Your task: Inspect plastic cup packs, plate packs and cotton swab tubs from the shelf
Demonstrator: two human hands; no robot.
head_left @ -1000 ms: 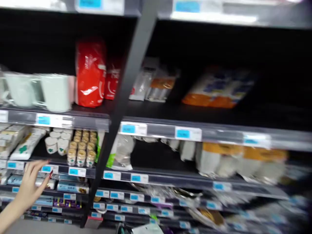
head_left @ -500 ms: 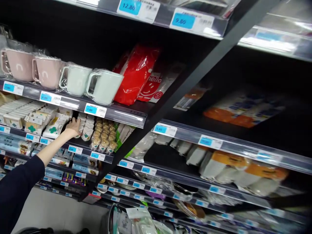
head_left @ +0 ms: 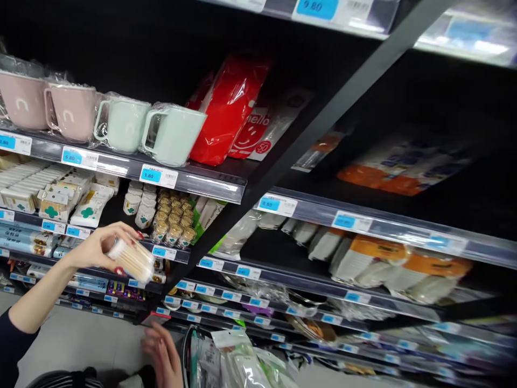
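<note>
Between the thumb and fingers of my left hand (head_left: 105, 247) is a pack of cotton swabs (head_left: 132, 261), tilted, with white tips and pale sticks showing. It is in front of the shelf edge. Lower down, my right hand (head_left: 162, 353) is raised with its fingers apart and nothing in it, slightly blurred. Behind the held pack, white containers with a green mark (head_left: 140, 205) stand in rows on the shelf. Gold-topped round containers (head_left: 173, 218) are stacked to their right, and flat white packets (head_left: 92, 206) lie to their left.
Wrapped pink mugs (head_left: 72, 112) and pale green mugs (head_left: 172, 132) line the shelf above, with red packages (head_left: 230, 113) beside them. A dark slanted post (head_left: 307, 126) divides the shelving. Below, wrapped goods (head_left: 242, 358) fill a container near my right hand.
My left hand has drawn back from the shelf, bringing the pack of cotton swabs out toward me. My right hand has come into view at the bottom.
</note>
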